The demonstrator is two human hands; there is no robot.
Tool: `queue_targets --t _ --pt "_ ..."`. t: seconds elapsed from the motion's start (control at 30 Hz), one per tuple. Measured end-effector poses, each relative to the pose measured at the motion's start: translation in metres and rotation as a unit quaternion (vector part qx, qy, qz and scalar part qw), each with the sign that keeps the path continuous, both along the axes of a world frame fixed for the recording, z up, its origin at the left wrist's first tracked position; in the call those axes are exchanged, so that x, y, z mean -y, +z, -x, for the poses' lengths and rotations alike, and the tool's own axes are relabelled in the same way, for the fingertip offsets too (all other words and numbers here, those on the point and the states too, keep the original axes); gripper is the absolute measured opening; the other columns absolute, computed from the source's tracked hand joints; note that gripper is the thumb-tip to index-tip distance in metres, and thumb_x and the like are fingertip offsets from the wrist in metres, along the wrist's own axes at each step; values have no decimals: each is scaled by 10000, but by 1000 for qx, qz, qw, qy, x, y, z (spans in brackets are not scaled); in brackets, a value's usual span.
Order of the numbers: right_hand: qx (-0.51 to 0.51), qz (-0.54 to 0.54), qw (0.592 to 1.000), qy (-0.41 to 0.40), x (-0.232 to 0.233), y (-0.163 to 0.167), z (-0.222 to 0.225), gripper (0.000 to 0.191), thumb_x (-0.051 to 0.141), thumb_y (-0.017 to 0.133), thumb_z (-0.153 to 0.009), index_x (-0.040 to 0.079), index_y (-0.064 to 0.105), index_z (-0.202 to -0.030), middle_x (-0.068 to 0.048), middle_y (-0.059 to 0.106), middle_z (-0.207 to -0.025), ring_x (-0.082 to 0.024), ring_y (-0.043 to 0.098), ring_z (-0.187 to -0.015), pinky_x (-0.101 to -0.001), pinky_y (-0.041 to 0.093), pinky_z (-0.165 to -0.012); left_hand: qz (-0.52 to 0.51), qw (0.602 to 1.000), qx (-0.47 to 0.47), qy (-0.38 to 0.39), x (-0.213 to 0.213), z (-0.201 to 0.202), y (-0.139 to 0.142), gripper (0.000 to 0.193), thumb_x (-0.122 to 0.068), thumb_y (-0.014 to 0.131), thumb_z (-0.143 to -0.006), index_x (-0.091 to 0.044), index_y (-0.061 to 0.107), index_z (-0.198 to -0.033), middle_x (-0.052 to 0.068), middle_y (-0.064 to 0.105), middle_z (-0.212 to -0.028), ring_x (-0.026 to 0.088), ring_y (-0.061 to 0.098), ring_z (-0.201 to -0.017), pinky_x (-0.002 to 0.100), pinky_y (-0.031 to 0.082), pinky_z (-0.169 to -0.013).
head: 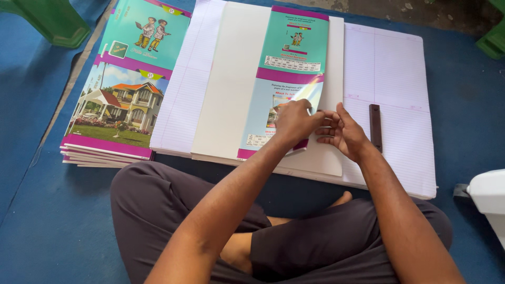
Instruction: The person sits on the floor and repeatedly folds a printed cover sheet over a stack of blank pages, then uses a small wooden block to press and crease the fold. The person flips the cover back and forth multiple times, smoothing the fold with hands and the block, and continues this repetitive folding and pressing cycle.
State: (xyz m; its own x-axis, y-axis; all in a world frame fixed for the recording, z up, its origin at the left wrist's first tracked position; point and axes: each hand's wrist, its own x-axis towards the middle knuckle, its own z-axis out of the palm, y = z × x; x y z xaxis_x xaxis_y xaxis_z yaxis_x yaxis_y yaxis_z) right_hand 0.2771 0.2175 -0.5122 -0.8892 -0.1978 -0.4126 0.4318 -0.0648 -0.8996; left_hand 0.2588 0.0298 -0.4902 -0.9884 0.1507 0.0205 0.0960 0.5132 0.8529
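My left hand (295, 122) presses down on a glossy teal, purple and pale-blue printed cover sheet (286, 79) that is folded over a white sheet (231, 79). Its lower right edge curls up under my fingers. My right hand (344, 132) touches the same edge from the right, fingers bent against the fold. Both lie on a wide stack of ruled white paper (394, 68) on the blue floor mat in front of my crossed legs.
A pile of finished covers with a house picture (118, 105) lies at the left. A dark brown bar (375, 126) rests on the ruled paper by my right hand. Green plastic furniture (50, 18) stands top left, a white object (489, 197) at right.
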Motion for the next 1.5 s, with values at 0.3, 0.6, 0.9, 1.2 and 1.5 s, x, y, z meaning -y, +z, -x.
queue_targets --t 0.3,0.6,0.9,1.2,1.5 --pt "13 -75 997 -14 -5 -33 -11 900 731 294 -953 -8 502 -1423 -163 625 -1130 -258 656 -1042 -423 572 -935 -29 999 -14 13 14 -3 -3 557 -366 679 -739 -20 710 -1175 219 768 -965 342 751 -945 422 571 -884" --pt "17 -58 998 -11 -2 -14 -22 899 717 336 -961 -34 477 -1433 -171 618 -1129 -264 647 -1041 -423 563 -929 -106 991 -72 43 73 -18 51 553 -292 701 -769 2 677 -1237 268 730 -1136 339 760 -1003 393 597 -894" --pt "3 -72 997 -6 -1 -1 -35 896 712 317 -961 -35 468 -1433 -181 626 -1138 -248 664 -1054 -391 581 -919 -91 992 -63 61 130 -23 91 535 -217 674 -799 -6 633 -1288 241 727 -1149 307 769 -983 376 619 -843" --pt "1 -64 998 -12 -15 0 -42 885 700 379 -958 -49 469 -1419 -186 627 -1134 -249 665 -1054 -391 584 -909 -18 991 -82 107 187 -17 94 507 -95 591 -817 22 617 -1310 248 748 -1107 306 774 -952 376 598 -868" --pt "-1 -60 998 -21 -42 3 -27 838 657 404 -978 -57 473 -1412 -184 629 -1117 -243 663 -1041 -388 585 -904 64 984 -46 162 216 14 63 547 -78 628 -777 4 626 -1318 264 725 -1111 355 731 -999 423 553 -910"
